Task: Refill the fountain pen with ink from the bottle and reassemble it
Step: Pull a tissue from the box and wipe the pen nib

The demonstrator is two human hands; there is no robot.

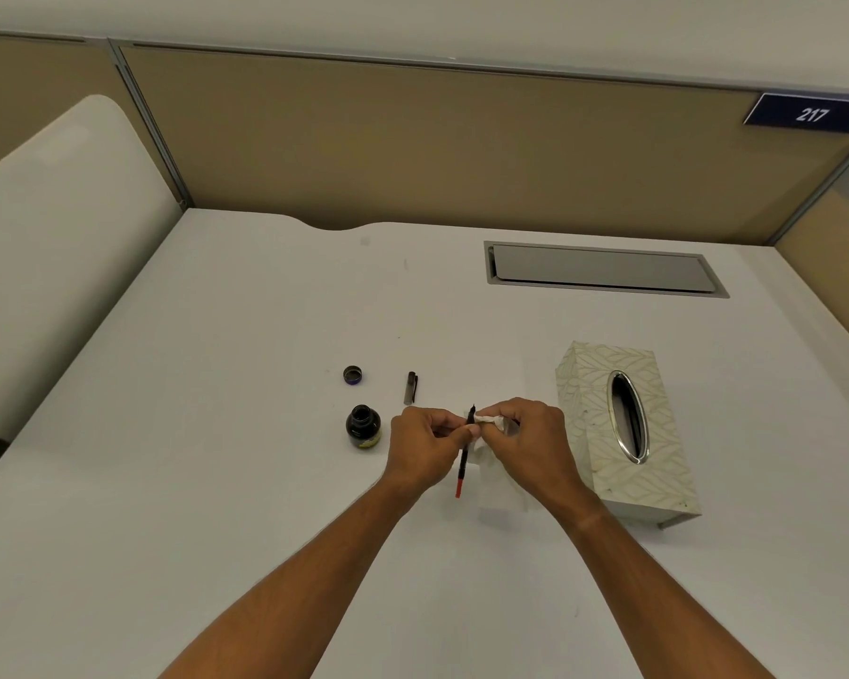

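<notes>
Fountain pen section [465, 445], stripped of its barrel, was held nearly upright above the white desk [216, 433], black nib end pointing away from the person and a red converter end pointing back toward them. The left hand [425, 445] pinched the pen's middle between thumb and curled fingers. The right hand [530, 433], close against the left, gripped a crumpled white tissue [491, 422] pressed against the pen near the nib. Just left of the hands stood the open ink bottle [363, 426], with its cap [353, 374] lying upturned farther back. A dark pen part [411, 387], whether cap or barrel I could not tell, lay on the desk between the bottle cap and the hands. To the right sat a patterned tissue box [626, 428], and behind it a grey cable hatch [604, 269] was set into the desk.
</notes>
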